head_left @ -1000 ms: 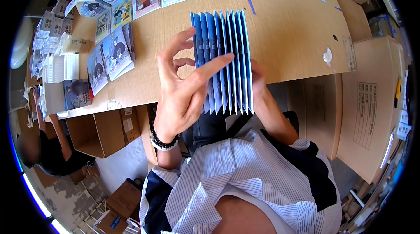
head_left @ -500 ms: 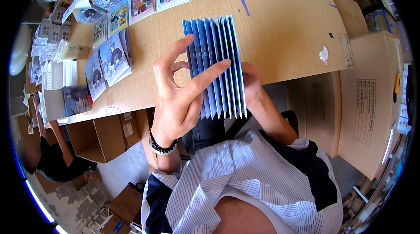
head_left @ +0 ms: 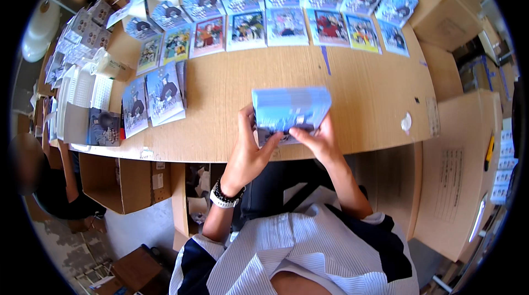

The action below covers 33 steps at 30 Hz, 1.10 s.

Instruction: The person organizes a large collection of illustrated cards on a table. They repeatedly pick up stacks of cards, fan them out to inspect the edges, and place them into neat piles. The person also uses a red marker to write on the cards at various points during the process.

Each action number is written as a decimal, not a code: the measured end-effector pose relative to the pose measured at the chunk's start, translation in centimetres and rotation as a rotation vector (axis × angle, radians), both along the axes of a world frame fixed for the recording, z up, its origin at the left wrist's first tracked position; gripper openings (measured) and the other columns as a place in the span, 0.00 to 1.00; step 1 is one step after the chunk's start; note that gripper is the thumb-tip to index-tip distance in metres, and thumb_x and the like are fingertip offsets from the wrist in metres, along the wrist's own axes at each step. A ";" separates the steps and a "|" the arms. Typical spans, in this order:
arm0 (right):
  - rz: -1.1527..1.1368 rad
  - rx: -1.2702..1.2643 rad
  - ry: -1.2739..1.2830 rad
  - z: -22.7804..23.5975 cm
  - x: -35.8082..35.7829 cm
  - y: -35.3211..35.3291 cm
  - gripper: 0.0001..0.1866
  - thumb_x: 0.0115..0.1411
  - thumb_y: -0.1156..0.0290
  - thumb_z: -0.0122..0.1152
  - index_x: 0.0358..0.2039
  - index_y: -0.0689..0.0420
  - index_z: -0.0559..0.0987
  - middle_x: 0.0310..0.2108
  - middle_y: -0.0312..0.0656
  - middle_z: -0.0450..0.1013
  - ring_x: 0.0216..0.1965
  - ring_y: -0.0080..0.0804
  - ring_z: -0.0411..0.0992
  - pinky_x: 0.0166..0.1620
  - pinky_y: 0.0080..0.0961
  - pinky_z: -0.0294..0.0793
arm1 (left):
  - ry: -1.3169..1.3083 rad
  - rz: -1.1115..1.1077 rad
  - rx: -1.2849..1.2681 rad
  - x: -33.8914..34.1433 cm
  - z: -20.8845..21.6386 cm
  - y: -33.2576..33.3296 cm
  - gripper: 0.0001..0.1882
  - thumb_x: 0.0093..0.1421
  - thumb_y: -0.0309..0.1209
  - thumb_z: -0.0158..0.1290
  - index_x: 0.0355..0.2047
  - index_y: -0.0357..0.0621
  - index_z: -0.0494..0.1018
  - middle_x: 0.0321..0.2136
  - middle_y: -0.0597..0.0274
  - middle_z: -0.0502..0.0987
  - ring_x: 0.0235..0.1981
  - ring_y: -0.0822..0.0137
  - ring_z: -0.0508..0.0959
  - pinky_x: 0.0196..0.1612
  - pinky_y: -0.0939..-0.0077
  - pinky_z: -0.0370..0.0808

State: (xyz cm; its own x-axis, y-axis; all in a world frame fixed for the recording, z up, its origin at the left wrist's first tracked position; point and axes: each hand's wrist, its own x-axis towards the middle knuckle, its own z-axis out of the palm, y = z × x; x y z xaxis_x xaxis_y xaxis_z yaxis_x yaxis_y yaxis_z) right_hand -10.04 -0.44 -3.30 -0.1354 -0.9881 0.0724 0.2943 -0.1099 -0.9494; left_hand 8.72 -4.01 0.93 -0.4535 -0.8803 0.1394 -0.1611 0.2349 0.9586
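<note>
A stack of thin blue illustrated cards (head_left: pixel 291 108) is held upright over the near edge of the table, somewhat blurred. My left hand (head_left: pixel 248 149) grips its left side, thumb on the front face and fingers behind. On the right side, my right hand (head_left: pixel 322 141) holds it the same way, its thumb lying across the lower front. Most fingers of both hands are hidden behind the stack. Left of it, a few similar blue cards (head_left: pixel 165 95) lie overlapping on the table.
The wooden table (head_left: pixel 220 82) carries rows of illustrated cards (head_left: pixel 286 26) along its far side. At the left are a drink cup (head_left: pixel 110 66), a white basket (head_left: pixel 101 94) and small boxes (head_left: pixel 82 27). Cardboard boxes (head_left: pixel 460 168) stand at the right; another person (head_left: pixel 52 179) is at the left.
The fanned cards are now pressed together into one block and tipped so the front face shows. My left hand has moved from their edges to the left side. The view has shifted too.
</note>
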 end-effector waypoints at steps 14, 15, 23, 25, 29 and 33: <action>0.469 -0.307 1.469 14.9 -0.6 -3.6 0.23 0.52 0.75 0.66 0.48 0.59 0.70 0.40 0.47 0.75 0.43 0.49 0.76 0.46 0.42 0.75 | -0.092 -0.136 -0.112 1.5 -0.1 -0.9 0.25 0.63 0.22 0.58 0.53 0.35 0.55 0.50 0.40 0.69 0.50 0.41 0.76 0.51 0.58 0.74; 0.474 -0.353 1.552 15.2 -0.2 -3.8 0.18 0.54 0.73 0.64 0.45 0.59 0.70 0.38 0.47 0.75 0.40 0.48 0.76 0.41 0.42 0.76 | -0.091 -0.150 -0.051 1.8 -0.1 -1.0 0.28 0.59 0.19 0.58 0.56 0.34 0.56 0.49 0.40 0.70 0.52 0.41 0.74 0.53 0.56 0.72; 0.723 -0.182 1.610 16.2 0.7 -5.8 0.21 0.54 0.73 0.66 0.47 0.61 0.70 0.35 0.52 0.77 0.35 0.55 0.78 0.36 0.46 0.76 | -0.508 0.069 -0.757 7.4 8.6 -13.1 0.25 0.51 0.16 0.57 0.51 0.43 0.73 0.50 0.52 0.76 0.52 0.47 0.76 0.55 0.60 0.75; 0.686 -0.229 1.533 16.1 0.4 -6.7 0.22 0.54 0.72 0.68 0.47 0.60 0.71 0.33 0.52 0.77 0.33 0.56 0.77 0.35 0.46 0.76 | -0.597 0.165 -0.940 8.3 10.7 -19.5 0.21 0.55 0.18 0.57 0.50 0.40 0.72 0.48 0.51 0.74 0.50 0.48 0.75 0.55 0.59 0.74; 0.572 -0.326 1.508 18.7 1.2 -9.2 0.24 0.52 0.72 0.70 0.49 0.58 0.72 0.32 0.51 0.79 0.32 0.53 0.79 0.34 0.44 0.78 | -0.930 0.354 -1.251 10.2 10.4 -30.8 0.32 0.56 0.25 0.62 0.61 0.46 0.64 0.60 0.56 0.67 0.63 0.53 0.67 0.65 0.57 0.65; 0.345 -0.516 1.422 20.5 2.2 -14.3 0.23 0.53 0.73 0.70 0.48 0.56 0.71 0.32 0.50 0.80 0.31 0.46 0.81 0.36 0.41 0.81 | -1.020 0.276 -1.388 11.6 9.5 -38.2 0.24 0.62 0.29 0.59 0.58 0.50 0.69 0.53 0.55 0.77 0.54 0.56 0.77 0.58 0.60 0.73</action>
State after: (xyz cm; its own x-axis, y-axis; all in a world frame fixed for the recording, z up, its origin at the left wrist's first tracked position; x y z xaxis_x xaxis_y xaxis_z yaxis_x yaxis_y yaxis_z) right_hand -7.84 -14.74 17.22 0.5588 -0.7843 0.2696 -0.7062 -0.6204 -0.3411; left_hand 20.34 -42.16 10.47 -0.7022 -0.4248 0.5713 -0.6939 0.5877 -0.4160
